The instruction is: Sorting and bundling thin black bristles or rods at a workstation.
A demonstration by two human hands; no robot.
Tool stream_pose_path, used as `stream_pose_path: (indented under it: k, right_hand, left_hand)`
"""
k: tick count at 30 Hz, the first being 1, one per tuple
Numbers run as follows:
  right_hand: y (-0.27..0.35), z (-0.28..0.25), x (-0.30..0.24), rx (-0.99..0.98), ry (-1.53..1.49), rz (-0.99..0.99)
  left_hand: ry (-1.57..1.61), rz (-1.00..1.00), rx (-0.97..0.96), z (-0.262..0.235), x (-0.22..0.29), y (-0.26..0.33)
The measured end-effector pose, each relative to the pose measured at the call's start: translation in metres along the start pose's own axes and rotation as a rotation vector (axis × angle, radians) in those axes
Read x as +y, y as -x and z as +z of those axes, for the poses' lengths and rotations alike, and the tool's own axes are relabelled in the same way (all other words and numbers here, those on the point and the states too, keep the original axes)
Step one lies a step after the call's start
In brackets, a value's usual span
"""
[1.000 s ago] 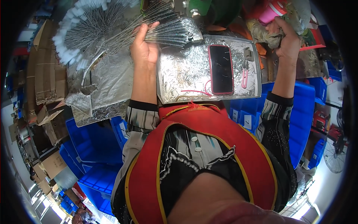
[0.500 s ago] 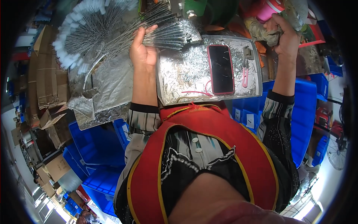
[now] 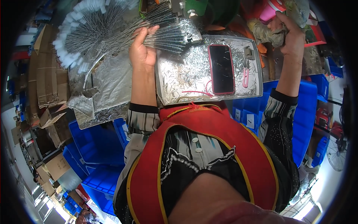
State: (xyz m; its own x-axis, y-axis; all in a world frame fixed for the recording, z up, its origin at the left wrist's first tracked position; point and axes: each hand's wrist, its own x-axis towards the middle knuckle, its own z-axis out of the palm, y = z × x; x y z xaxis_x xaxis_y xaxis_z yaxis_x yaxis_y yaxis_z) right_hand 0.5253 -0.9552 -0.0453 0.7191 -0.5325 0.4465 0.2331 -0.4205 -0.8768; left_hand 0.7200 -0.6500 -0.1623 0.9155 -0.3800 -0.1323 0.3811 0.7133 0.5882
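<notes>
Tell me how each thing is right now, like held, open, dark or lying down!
Left hand, closed around wires
Wires, bunched, dark ends spread
Right hand, fingers bent at a pale bundle; grip unclear
Phone, lying flat, screen dark
Tray, littered with metal bits
Pink-handled tool, lying in the tray
Cardboard, creased
Apron, worn
Fan, spinning or stopped: can't tell

**Greys in the grip, brights around it**

The wires (image 3: pixel 121 39) in the left hand (image 3: pixel 143 52) are steel grey, their ribbed ends (image 3: pixel 167 40) dark, the tips (image 3: pixel 62 50) left of it white. Rightward, the phone (image 3: pixel 222 71) is black, rimmed pinkish red; the cutter (image 3: pixel 245 77) pink. Beside the right hand (image 3: pixel 291 37), the cup (image 3: pixel 267 15) is pink. Below both, the apron (image 3: pixel 220 121) is red, edged yellow; the sleeves (image 3: pixel 141 121) striped.
</notes>
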Motion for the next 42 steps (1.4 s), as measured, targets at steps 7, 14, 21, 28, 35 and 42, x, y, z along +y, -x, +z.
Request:
stream_pose_path:
  k: [7,14,21,28,35,42]
  right_hand:
    - [0.005,0.008,0.001,-0.046,0.237,-0.273]
    - [0.017,0.03,0.047,0.108,-0.098,-0.253]
    - [0.001,0.008,0.006,0.147,-0.278,0.208]
    - [0.001,0.013,0.003,0.12,-0.253,0.189]
    - [0.001,0.011,0.004,0.089,-0.282,0.191]
    - [0.004,0.015,0.002,0.123,-0.277,0.226]
  left_hand:
    - [0.011,0.012,0.01,0.003,-0.001,-0.001]
    - [0.0,0.031,0.004,0.002,0.0,0.003]
    - [-0.006,0.059,-0.028,-0.003,-0.007,-0.002]
    - [0.026,0.1,-0.02,-0.003,-0.009,-0.002]
    - [0.079,0.028,-0.003,0.004,-0.008,0.0]
    - [0.029,0.066,0.014,0.006,-0.006,-0.001]
